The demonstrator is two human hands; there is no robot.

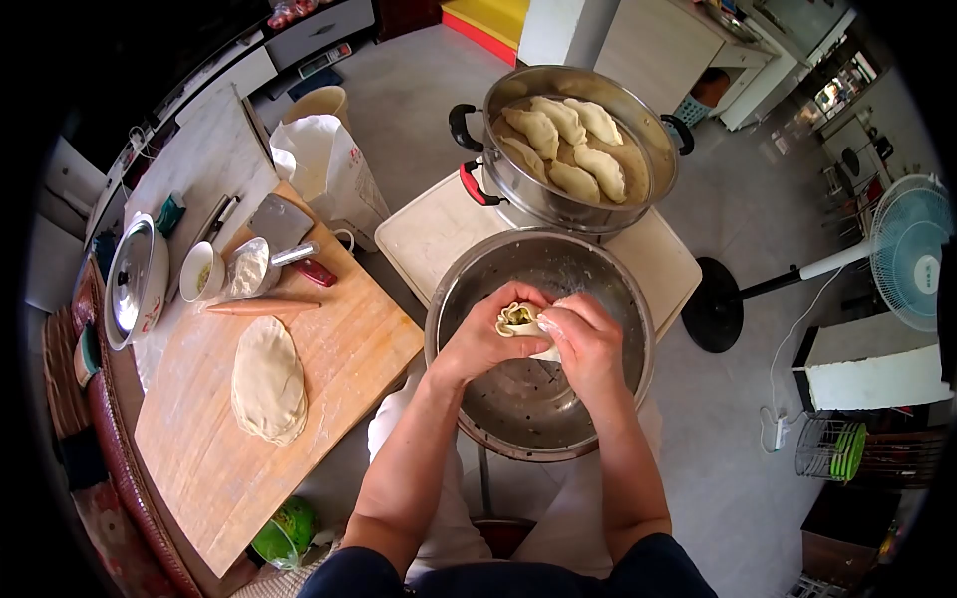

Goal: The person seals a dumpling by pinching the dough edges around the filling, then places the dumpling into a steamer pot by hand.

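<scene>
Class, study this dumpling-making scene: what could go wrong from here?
The open dumpling between the left hand and right hand shows its filling, which could spill into the basin below. The dumplings in the pot lie close together, so they may stick. The flat dough on the board lies uncovered and might dry out.

Smooth grey floor (688,214), standing fan (905,261) at right, pale cabinets (653,50) behind, marble-topped table (194,164) at left.
</scene>
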